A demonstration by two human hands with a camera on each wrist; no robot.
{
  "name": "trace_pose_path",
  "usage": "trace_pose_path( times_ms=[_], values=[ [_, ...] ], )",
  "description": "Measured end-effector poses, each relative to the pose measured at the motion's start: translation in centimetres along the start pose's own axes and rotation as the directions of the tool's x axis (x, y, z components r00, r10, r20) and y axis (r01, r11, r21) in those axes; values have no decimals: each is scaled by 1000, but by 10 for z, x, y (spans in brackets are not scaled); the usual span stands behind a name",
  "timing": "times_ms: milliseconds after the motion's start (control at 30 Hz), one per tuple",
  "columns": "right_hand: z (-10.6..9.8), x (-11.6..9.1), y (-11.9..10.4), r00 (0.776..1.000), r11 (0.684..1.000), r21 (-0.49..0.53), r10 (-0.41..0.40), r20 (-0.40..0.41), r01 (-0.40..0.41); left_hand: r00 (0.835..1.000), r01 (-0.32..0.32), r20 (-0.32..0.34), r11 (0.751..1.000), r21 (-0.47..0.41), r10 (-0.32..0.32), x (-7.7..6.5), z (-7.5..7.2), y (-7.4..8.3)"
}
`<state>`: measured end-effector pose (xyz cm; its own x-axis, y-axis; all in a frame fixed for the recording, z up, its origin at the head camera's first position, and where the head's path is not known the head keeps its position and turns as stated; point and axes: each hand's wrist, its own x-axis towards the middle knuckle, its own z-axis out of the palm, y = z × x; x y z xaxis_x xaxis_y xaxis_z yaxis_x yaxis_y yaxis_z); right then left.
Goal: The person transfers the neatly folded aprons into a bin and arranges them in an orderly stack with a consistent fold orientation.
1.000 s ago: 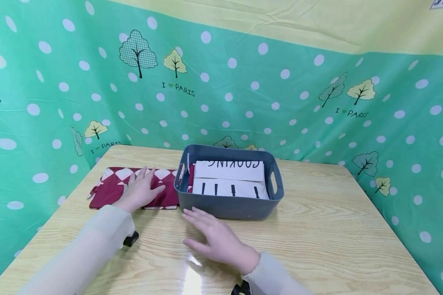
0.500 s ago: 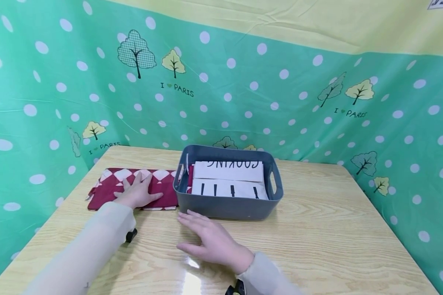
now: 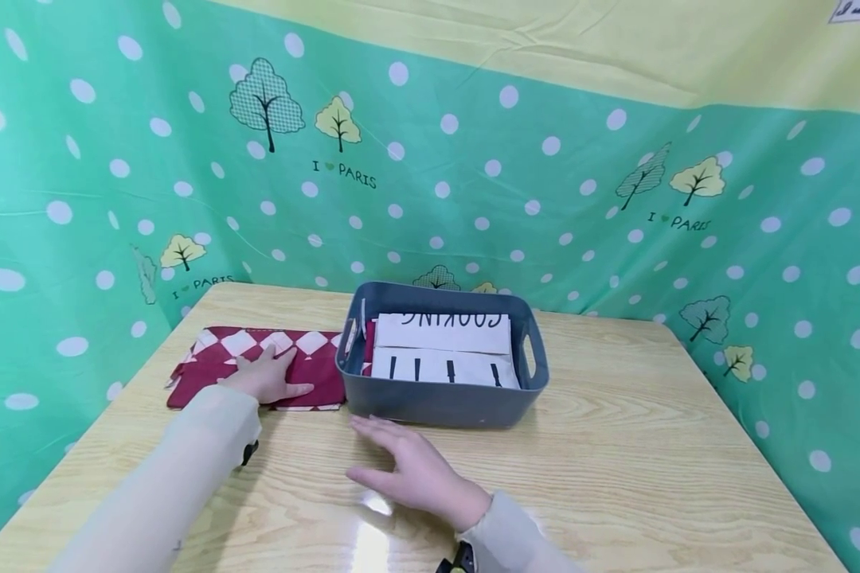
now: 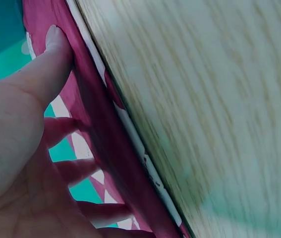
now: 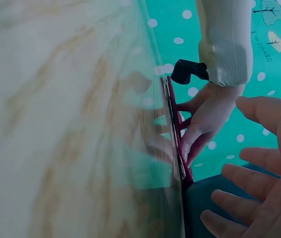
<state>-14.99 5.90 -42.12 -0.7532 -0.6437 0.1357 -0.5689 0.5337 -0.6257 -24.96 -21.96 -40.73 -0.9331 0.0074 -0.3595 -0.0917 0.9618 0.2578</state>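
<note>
A folded maroon cloth with white diamonds lies on the table's left side, its right end meeting the basket. My left hand rests on it, fingers spread; the left wrist view has the thumb and fingertips touching the cloth. My right hand hovers or rests just in front of the basket, fingers extended and holding nothing. In the right wrist view its fingers are apart, beside the basket. The grey plastic basket contains a folded white cloth lettered COOKING, with maroon fabric at its left.
The wooden table extends to the right and front. A green curtain with white dots and printed trees hangs behind and at both sides. The basket has handle holes at its two ends.
My left hand has drawn slightly nearer me and left over the cloth, its fingers spreading. My right hand has shifted slightly left. The basket stays in place.
</note>
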Motion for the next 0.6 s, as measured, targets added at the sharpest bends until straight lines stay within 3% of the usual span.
trace_pose_path(
  times_ms=[133,300,400,600],
  values=[
    [2,0,2,997,990,116,80,-19,-77,1000,-2,5,1000,7,1,0,0,-1],
    [5,2,4,980,944,269,201,-11,-190,1000,-15,-1,1000,22,16,2,2,-4],
    [7,3,6,971,903,369,238,-5,-219,1000,-20,2,1000,19,20,2,2,-5],
    [12,6,13,966,781,590,259,-7,-205,1000,-17,14,1000,13,17,-2,2,-6]
  ],
)
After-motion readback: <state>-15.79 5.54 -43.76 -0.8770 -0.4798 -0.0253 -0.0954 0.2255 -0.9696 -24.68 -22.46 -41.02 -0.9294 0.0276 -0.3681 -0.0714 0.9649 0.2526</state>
